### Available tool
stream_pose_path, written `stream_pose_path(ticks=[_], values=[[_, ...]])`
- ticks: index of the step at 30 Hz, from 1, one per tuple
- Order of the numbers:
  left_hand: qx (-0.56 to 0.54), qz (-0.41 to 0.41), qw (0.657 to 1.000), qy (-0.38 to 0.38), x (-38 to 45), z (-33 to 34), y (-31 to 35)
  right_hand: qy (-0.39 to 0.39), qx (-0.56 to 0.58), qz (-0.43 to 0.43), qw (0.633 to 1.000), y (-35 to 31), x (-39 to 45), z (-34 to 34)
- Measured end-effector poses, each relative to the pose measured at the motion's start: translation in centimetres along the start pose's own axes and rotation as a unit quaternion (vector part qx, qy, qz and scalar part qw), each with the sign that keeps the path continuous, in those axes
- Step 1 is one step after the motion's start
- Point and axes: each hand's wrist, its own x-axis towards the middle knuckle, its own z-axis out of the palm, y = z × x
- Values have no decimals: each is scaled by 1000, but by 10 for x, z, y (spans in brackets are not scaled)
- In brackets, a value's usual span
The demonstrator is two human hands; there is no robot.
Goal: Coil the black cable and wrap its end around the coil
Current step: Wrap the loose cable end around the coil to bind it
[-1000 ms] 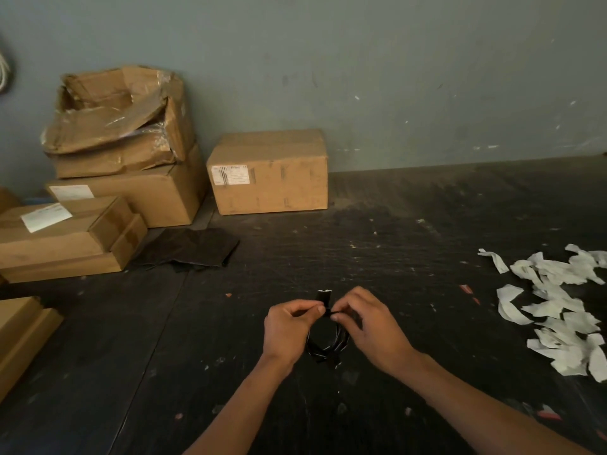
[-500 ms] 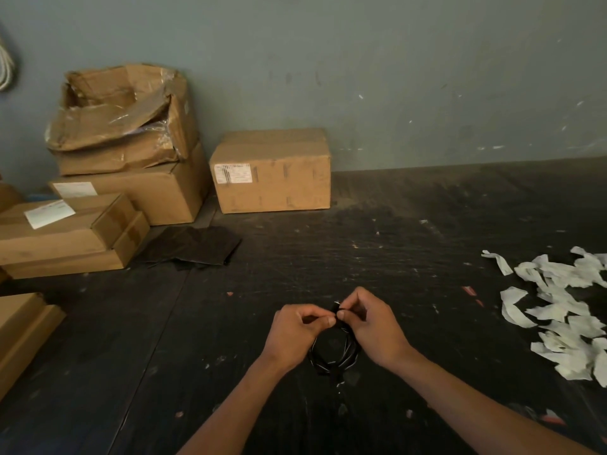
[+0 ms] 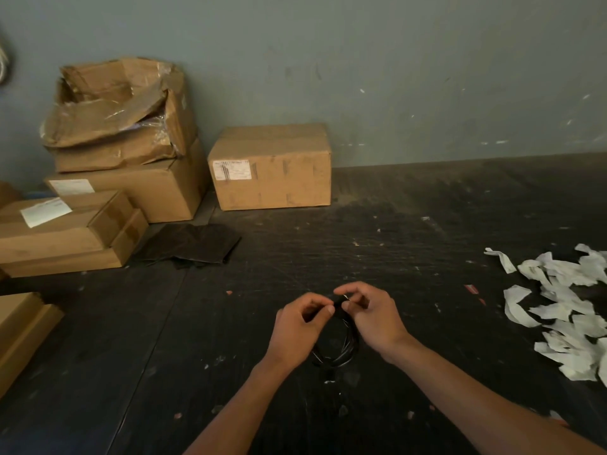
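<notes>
Wide dark counter (image 3: 410,224) here, scuffed and speckled, running back to a grey-green wall. Stacked cardboard boxes (image 3: 124,152) sit at the far left, one closed box (image 3: 271,167) beside them, and a scatter of torn white paper scraps (image 3: 565,310) lies off to the right, well apart from the action.

Now to the centre, where both arms reach in. The black cable (image 3: 335,357) is already gathered into a small round coil, its lower loops hanging between the two wrists just above the counter. So the coiling looks done, or very nearly.

The left hand (image 3: 300,326) is closed on the top of the coil, thumb and fingertips pinching the bundle together. The right hand (image 3: 371,318) is grasping too, fingers curled round a short dark piece at the coil's upper edge, touching the left fingertips. That piece is likely the cable's end, though it is too small and dark to be sure.

My read: we are in the wrapping stage. How many turns are on, I cannot tell; the fingers hide the spot. What seems left is finishing the turns, securing the tip, and letting go.
</notes>
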Motion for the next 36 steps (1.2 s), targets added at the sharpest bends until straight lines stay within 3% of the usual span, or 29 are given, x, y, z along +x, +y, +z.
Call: stream_pose_path(ticks=[3,6,12,17,21,25,31,36], values=[[-10,-28,999,-20,0,0,-13,12,79,56,995,4,9,-1],[-72,-127,989,-14,2,2,-27,29,165,109,980,11,20,-3],[-217,-297,929,33,18,-1,-43,48,219,186,957,43,46,2],[-155,-311,937,49,49,5,-54,27,160,227,960,70,65,9],[-49,-313,948,27,72,12,-72,-26,97,269,958,85,75,14],[-19,-335,942,-23,88,15,-83,-90,47,304,947,93,82,18],[37,-339,936,-84,97,20,-87,-146,-33,308,939,91,87,24],[55,-339,936,-76,104,26,-88,-173,-79,292,937,84,88,24]])
